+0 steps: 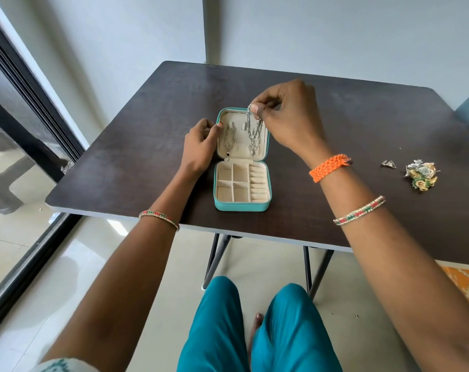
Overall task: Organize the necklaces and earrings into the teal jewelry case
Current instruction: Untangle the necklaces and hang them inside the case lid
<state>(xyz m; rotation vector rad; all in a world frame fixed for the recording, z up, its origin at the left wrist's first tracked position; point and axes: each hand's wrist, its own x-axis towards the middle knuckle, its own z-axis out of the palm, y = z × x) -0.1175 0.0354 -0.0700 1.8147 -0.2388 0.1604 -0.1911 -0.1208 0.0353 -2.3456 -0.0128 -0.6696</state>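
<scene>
The teal jewelry case (242, 208) lies open in the middle of the dark table, its cream lid (240, 154) propped toward the far side. One silver necklace with a dark pendant (228, 142) hangs on the lid's left. My right hand (284, 116) pinches a second silver necklace (253, 132) at the lid's top right, the chain dangling down the lid. My left hand (201, 145) holds the lid's left edge, thumb at the rim. The compartments in the base (232, 183) hold nothing. A heap of gold and silver earrings (421, 175) lies at the right.
A small silver triangular earring pair (388, 164) sits just left of the heap. The dark table (335, 210) has its near edge close to my knees. A sliding glass door frame runs along the left; an orange rug corner shows at bottom right.
</scene>
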